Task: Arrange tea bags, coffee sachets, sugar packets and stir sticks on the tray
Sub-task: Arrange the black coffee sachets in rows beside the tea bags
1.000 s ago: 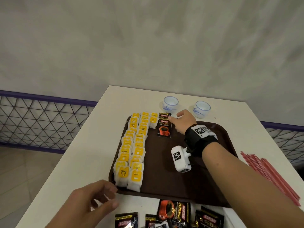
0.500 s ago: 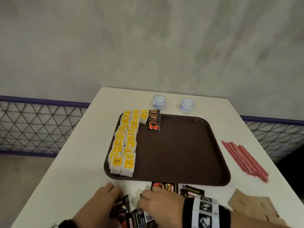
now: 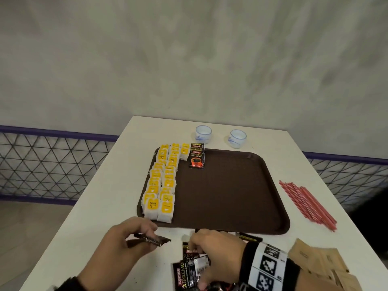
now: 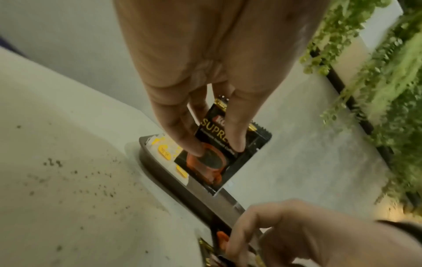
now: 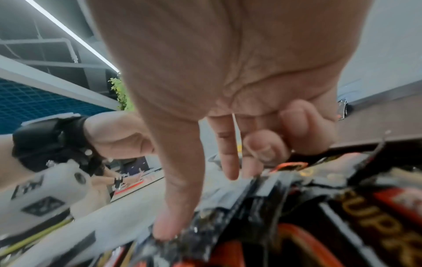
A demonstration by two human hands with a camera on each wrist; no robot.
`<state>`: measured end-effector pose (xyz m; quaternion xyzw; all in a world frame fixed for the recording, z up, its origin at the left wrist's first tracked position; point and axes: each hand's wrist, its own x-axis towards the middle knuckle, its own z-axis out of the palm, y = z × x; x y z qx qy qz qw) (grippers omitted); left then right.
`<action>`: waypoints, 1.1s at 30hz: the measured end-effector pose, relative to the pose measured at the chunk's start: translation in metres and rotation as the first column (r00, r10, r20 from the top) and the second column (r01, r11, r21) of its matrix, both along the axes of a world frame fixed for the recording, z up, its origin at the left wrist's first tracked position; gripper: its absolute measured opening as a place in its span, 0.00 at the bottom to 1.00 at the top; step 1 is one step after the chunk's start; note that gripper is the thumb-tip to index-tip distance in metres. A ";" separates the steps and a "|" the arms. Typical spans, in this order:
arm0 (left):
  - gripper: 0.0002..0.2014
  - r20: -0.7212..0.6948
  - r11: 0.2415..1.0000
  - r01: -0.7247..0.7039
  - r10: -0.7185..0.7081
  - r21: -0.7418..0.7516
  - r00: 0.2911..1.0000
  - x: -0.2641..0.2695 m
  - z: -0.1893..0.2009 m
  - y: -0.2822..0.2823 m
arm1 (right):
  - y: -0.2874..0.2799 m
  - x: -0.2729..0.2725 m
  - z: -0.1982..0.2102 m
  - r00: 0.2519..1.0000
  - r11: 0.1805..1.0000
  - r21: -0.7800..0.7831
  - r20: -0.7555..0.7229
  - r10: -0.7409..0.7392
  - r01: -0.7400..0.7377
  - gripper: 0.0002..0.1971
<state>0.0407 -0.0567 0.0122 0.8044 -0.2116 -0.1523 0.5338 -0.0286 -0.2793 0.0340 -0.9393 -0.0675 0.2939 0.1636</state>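
Head view, left side: you have two rows of tea bags (image 3: 161, 181) laid along the left edge of the tray (image 3: 231, 196), with a short third row begun at the far end; that part looks done.
Tray, far end: two coffee sachets on the tray (image 3: 197, 156) overlap just beside the tea bags; most of the brown surface is bare.
Left hand: your left hand (image 3: 123, 242) pinches one coffee sachet (image 3: 152, 240) between thumb and fingers, held above the table (image 3: 84, 206) near the tray's front left corner; the left wrist view shows its printed face turned to the palm.
Right hand: your right hand (image 3: 214, 255) is curled over the loose sachet pile (image 3: 189, 269) in front of the tray, thumb and fingertips touching it; whether one is gripped you cannot tell.
Right side: brown sugar packets (image 3: 319, 265) and red stir sticks (image 3: 306, 202) lie on the table, off the tray.
Progress: roughly a third, by judgement; most coffee, all sugar and sticks remain.
Beyond the tray: two small cups (image 3: 220, 135).
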 end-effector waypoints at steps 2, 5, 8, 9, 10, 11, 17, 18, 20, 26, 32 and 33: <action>0.15 -0.035 0.996 -0.045 0.042 -0.077 0.998 -0.005 0.001 0.000 | 0.004 -0.003 -0.001 0.998 0.998 -0.032 0.011 0.058 -0.057 0.26; 0.13 -0.095 0.975 -0.098 0.080 -0.199 0.992 -0.009 0.001 0.002 | 0.007 -0.005 -0.006 0.999 1.000 0.002 0.044 0.006 -0.006 0.22; 0.15 -0.139 0.956 -0.121 0.086 -0.266 0.986 -0.009 0.004 0.003 | 0.004 -0.004 -0.003 0.997 0.997 0.067 0.053 -0.052 0.048 0.17; 0.16 -0.157 0.952 -0.137 0.097 -0.274 0.983 -0.010 0.005 0.003 | 0.002 -0.003 -0.003 0.997 0.994 0.093 0.055 -0.062 0.057 0.14; 0.16 -0.168 0.951 -0.155 0.112 -0.269 0.979 -0.010 0.007 0.003 | 0.000 -0.003 -0.002 0.995 0.989 0.130 0.060 -0.082 0.074 0.12; 0.16 -0.166 0.954 -0.161 0.121 -0.254 0.979 -0.011 0.008 0.003 | -0.002 -0.003 -0.001 0.992 0.980 0.171 0.066 -0.112 0.100 0.12; 0.12 -0.236 0.952 -0.126 0.058 -0.281 0.970 -0.014 0.015 0.004 | -0.018 -0.006 0.015 0.935 0.779 0.563 0.028 -0.353 0.277 0.11; 0.10 -0.251 0.943 -0.149 0.073 -0.299 0.965 -0.014 0.018 0.003 | -0.020 -0.008 0.017 0.922 0.706 0.641 -0.005 -0.388 0.301 0.11; 0.11 -0.236 0.930 -0.188 0.115 -0.314 0.965 -0.012 0.019 0.000 | -0.026 -0.013 0.018 0.891 0.604 0.733 -0.008 -0.453 0.314 0.08; 0.20 -0.145 0.906 -0.160 0.110 -0.393 0.983 -0.004 0.023 -0.006 | -0.039 -0.026 0.017 0.809 0.339 0.892 -0.050 -0.586 0.300 0.10; 0.11 0.139 0.957 -0.047 0.090 -0.285 0.986 0.008 0.027 -0.010 | -0.033 -0.040 0.016 0.797 0.451 0.850 0.064 -0.600 0.272 0.11; 0.19 0.121 0.952 -0.043 0.083 -0.301 0.989 0.010 0.026 -0.012 | -0.029 -0.040 0.012 0.808 0.506 0.827 0.115 -0.577 0.244 0.10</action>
